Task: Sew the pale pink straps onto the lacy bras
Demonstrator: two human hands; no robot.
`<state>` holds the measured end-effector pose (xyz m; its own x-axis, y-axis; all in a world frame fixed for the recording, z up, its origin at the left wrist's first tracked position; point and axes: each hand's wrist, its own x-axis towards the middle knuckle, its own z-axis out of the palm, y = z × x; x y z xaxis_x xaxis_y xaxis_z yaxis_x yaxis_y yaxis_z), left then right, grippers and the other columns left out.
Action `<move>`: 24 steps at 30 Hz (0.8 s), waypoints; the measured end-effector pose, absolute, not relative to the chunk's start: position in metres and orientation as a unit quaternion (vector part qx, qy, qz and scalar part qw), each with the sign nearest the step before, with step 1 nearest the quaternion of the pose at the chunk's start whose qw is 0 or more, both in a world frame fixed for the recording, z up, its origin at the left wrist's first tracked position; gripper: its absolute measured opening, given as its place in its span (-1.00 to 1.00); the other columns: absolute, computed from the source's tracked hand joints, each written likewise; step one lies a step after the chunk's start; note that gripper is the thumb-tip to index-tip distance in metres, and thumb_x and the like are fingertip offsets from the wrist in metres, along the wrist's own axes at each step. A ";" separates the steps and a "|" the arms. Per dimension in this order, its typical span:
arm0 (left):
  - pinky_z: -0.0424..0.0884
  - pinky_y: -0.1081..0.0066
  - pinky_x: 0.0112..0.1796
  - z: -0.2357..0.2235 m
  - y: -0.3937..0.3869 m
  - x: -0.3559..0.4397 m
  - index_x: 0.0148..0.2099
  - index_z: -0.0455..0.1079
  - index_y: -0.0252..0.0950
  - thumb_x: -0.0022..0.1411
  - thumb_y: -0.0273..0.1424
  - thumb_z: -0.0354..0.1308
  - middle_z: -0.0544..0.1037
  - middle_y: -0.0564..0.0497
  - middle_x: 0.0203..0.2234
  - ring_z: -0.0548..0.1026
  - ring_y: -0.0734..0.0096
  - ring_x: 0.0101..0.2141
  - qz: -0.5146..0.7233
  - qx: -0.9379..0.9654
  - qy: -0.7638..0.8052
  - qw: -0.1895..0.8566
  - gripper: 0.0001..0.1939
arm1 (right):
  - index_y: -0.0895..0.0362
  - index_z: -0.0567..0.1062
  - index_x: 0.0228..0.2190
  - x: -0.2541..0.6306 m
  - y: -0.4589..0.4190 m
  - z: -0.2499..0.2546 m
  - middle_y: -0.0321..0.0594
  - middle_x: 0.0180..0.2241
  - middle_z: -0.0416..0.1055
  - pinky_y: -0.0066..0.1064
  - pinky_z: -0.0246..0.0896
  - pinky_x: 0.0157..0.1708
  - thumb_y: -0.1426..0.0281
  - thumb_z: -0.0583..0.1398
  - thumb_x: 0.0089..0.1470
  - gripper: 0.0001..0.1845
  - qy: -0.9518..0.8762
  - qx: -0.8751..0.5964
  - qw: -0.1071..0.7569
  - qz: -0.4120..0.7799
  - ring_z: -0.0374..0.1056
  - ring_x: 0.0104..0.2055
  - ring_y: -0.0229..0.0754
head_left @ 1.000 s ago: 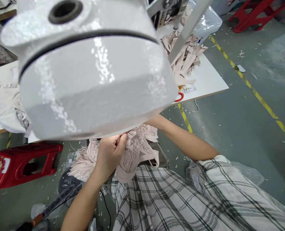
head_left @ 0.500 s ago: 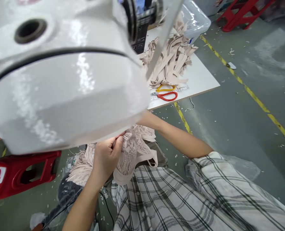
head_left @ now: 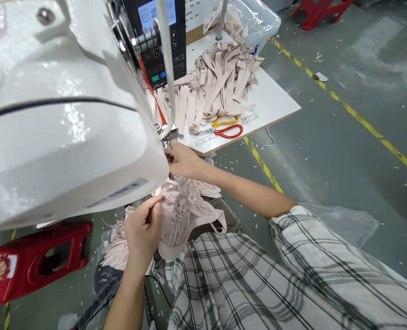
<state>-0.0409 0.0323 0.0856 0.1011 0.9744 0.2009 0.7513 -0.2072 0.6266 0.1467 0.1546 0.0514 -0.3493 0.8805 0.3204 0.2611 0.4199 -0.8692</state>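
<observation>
My left hand is closed in a pinch on a pale pink lace garment that hangs over my lap. My right hand reaches forward under the white sewing machine head, fingers curled on the lace close to the metal presser foot. The machine hides where the fabric meets the needle.
A heap of beige strap pieces lies on the white table, with red and yellow scissors near its front edge. A control panel sits behind. A red plastic stool stands at left; yellow floor tape runs at right.
The view has swung left, so the machine head slid aside and uncovered my right hand, the control panel and the scissors. My left hand keeps its pinch on the lace.
</observation>
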 end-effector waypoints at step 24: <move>0.50 0.43 -0.21 0.072 0.031 -0.056 -0.14 0.59 -0.21 0.28 -0.36 0.17 0.67 -0.01 -0.24 0.61 0.35 -0.24 0.353 0.684 0.613 0.179 -0.81 | 0.14 0.39 -0.40 0.141 0.154 0.051 -0.19 -0.21 0.34 -0.35 0.17 -0.14 0.52 0.20 0.04 -0.93 -0.735 -0.393 0.434 0.342 0.28 -0.14 -0.19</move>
